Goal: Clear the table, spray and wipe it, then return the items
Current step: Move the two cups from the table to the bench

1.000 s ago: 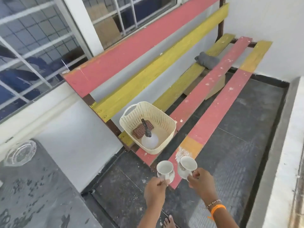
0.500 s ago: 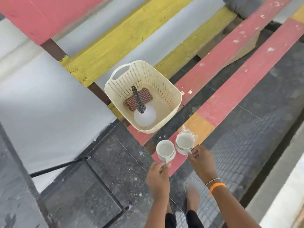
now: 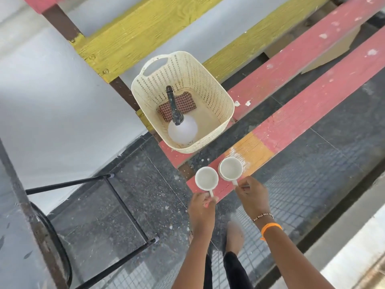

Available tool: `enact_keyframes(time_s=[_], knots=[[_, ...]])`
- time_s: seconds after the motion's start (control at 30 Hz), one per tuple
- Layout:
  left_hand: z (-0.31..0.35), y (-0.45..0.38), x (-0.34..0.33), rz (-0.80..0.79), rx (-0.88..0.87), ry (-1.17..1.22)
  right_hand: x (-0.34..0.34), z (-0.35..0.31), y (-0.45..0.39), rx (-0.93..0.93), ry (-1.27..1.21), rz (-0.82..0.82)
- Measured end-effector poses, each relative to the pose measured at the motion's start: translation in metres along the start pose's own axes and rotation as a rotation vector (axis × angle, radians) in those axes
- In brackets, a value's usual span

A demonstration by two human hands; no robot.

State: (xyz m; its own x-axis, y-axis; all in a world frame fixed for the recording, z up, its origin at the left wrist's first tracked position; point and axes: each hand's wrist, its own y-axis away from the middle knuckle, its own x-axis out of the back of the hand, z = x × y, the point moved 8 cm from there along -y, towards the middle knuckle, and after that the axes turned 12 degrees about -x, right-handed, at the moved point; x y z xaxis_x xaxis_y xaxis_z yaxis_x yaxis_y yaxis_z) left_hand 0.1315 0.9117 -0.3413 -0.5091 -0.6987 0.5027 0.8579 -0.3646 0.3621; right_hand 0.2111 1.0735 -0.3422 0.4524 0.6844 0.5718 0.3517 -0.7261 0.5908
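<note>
I held one white cup in each hand, both over the near end of the front red slat of the counter [image 3: 312, 101]. The left hand [image 3: 203, 207] pinched the handle of the left cup [image 3: 206, 177]; the right hand [image 3: 251, 195] pinched the handle of the right cup [image 3: 230, 169]. Both hands were narrow, fingers curled round the thin handles.

Orientation: both cups stood upright, mouths facing up toward the camera, interiors apparently empty. Each handle pointed back toward me, so the line from cup to handle ran roughly toward my body. The rims stood just beside each other; whether they touched I could not tell. I could not tell whether the bases rested on the slat or hung just above it.

Reason for placement, as judged: the cups were being parked on the counter to clear the table [image 3: 25, 236], whose edge and black frame showed at lower left. Handle grips kept the cups level.

The cream basket [image 3: 208, 80] sat on the counter just beyond the cups. Inside it, the spray bottle [image 3: 183, 130] stood with its dark nozzle pointing away from me, beside a folded checked cloth [image 3: 185, 103]. Both were likely needed for the next step
</note>
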Motion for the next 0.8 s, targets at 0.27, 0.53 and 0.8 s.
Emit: enact_keyframes(time_s=[0.27, 0.53, 0.8], knots=[[0.024, 0.023, 0.03, 0.122, 0.145, 0.153, 0.009, -0.04, 0.028, 0.034, -0.077, -0.061], [0.085, 0.042, 0.147, 0.343, 0.104, 0.519, -0.024, -0.17, 0.109, 0.282, -0.064, -0.308], [0.066, 0.076, 0.327, 0.709, -0.015, 0.703, -0.107, -0.297, 0.238, 0.564, 0.002, -0.556]])
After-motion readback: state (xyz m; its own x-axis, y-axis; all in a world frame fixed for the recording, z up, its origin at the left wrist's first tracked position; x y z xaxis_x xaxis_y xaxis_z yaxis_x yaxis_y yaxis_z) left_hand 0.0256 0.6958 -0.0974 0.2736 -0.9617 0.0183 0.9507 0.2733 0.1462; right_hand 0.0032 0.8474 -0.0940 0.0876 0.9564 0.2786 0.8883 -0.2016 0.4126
